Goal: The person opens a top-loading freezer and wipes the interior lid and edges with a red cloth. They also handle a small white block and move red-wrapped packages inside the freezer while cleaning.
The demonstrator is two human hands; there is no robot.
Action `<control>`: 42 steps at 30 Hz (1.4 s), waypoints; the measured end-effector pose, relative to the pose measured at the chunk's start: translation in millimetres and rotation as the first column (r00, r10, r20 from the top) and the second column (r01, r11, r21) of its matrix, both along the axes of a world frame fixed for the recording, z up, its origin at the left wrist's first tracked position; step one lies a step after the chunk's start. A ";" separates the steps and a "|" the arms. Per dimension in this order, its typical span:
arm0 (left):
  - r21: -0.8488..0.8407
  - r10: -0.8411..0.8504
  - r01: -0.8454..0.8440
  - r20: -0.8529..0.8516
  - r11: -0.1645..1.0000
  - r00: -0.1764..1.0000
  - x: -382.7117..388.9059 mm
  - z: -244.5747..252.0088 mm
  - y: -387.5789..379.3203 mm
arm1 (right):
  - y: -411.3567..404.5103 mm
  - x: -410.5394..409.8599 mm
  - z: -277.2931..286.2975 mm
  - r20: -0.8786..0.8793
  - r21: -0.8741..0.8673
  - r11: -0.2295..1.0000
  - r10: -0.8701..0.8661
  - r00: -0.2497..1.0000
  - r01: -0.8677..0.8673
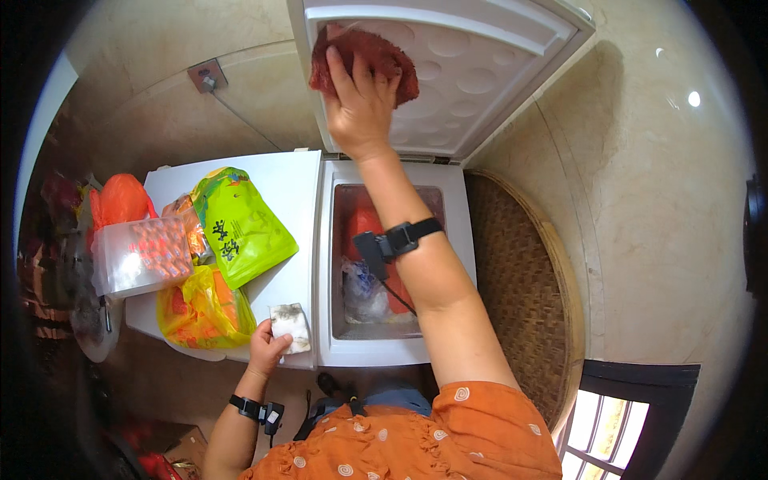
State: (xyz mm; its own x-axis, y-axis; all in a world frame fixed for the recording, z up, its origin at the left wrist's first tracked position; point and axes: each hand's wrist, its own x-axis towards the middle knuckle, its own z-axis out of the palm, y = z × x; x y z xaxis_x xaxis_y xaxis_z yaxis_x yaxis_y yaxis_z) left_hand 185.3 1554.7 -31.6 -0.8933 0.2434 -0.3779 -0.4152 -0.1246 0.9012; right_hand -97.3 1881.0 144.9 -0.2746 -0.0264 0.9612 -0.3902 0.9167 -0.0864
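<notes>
My right hand [363,108] lies spread over a dark red cloth [384,51], pressing it to the upper left of the raised freezer lid's dimpled inner face [468,78]. In my left hand [268,349] is a small white sponge [290,327] with grey stains, gripped between thumb and fingers above the shut white lid [282,270]. Between my arms stands the open compartment of the chest freezer [326,288]. Inside it are a red bag [360,222] and a clear plastic bag [364,294]; my right forearm hides part of them.
On the shut lid are a green pouch [249,222], a yellow plastic bag [207,318] and a clear box of wrapped pieces [144,255]. A red plastic bag [123,201] sits behind the box. Right of the freezer leans a large woven bamboo tray [516,288]. A plug [208,83] is in the wall socket.
</notes>
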 end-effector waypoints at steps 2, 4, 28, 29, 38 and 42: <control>-0.018 0.010 -0.010 0.007 1.000 1.000 0.2 -1.0 0.1 | 27.8 6.1 -14.5 0.063 -0.042 0.997 -0.063 0.996 0.066; 0.004 0.019 -0.019 0.002 1.000 1.000 0.6 -2.7 0.3 | 79.6 14.7 -7.6 0.115 -0.206 0.963 -0.155 0.981 0.176; 0.051 -0.050 0.048 0.040 0.998 0.998 -3.2 -3.0 -6.2 | 216.2 68.7 106.2 -0.315 0.077 0.950 -0.265 0.911 0.303; 0.056 -0.057 0.054 0.049 0.997 0.997 -3.6 -2.4 -6.7 | 211.2 69.2 112.3 -0.294 -0.030 0.972 -0.233 0.927 0.235; 0.038 -0.031 0.030 0.040 0.999 0.999 -2.1 -1.2 -4.2 | 47.8 6.6 149.6 -0.389 0.237 0.932 -0.169 0.906 0.276; 0.005 -0.053 0.053 0.035 0.999 0.998 -1.9 -3.3 -7.3 | 49.8 2.1 150.9 -0.281 0.412 0.884 -0.110 0.953 0.223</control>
